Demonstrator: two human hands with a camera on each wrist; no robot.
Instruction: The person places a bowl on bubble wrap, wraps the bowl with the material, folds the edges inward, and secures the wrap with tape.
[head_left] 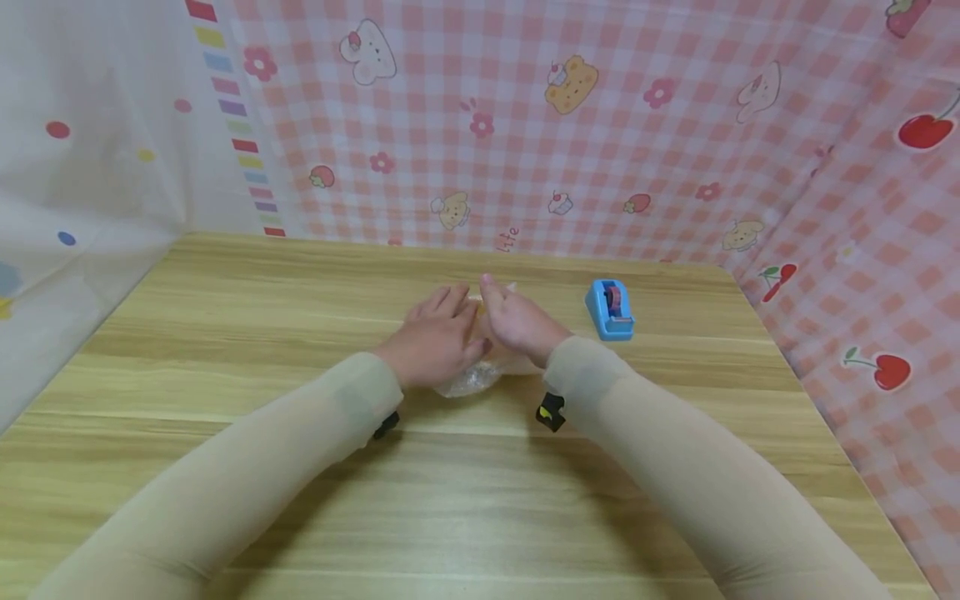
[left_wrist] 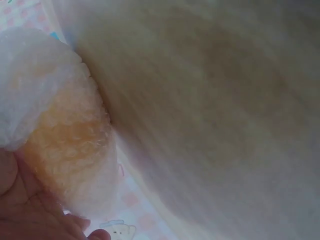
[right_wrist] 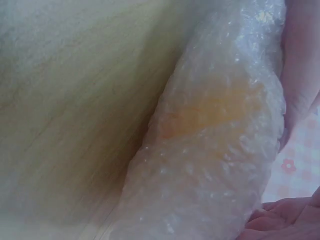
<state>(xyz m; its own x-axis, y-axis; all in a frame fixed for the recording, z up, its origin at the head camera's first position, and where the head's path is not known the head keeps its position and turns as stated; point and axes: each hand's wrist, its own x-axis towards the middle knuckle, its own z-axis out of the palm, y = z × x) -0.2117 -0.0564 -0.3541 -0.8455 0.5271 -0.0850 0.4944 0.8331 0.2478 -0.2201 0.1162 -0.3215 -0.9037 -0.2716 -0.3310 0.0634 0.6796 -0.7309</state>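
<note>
A bundle in clear bubble wrap (head_left: 471, 382) lies on the wooden table between the two hands. Through its layers shows something orange-yellow whose kind I cannot make out, seen in the left wrist view as a rounded wrapped bundle (left_wrist: 70, 130) and in the right wrist view as a crinkled one (right_wrist: 205, 165). My left hand (head_left: 431, 337) rests on the left side of the bundle, fingers extended. Against its right side my right hand (head_left: 521, 323) presses with fingers straight and together. Both hands hide much of the bundle in the head view.
A light blue tape dispenser (head_left: 609, 310) with a pinkish roll stands to the right of the hands. Behind the wood-grain table (head_left: 465, 508) hangs a pink checked cloth (head_left: 420, 108), which continues along the right side. A pale cloth (head_left: 90, 183) covers the left side.
</note>
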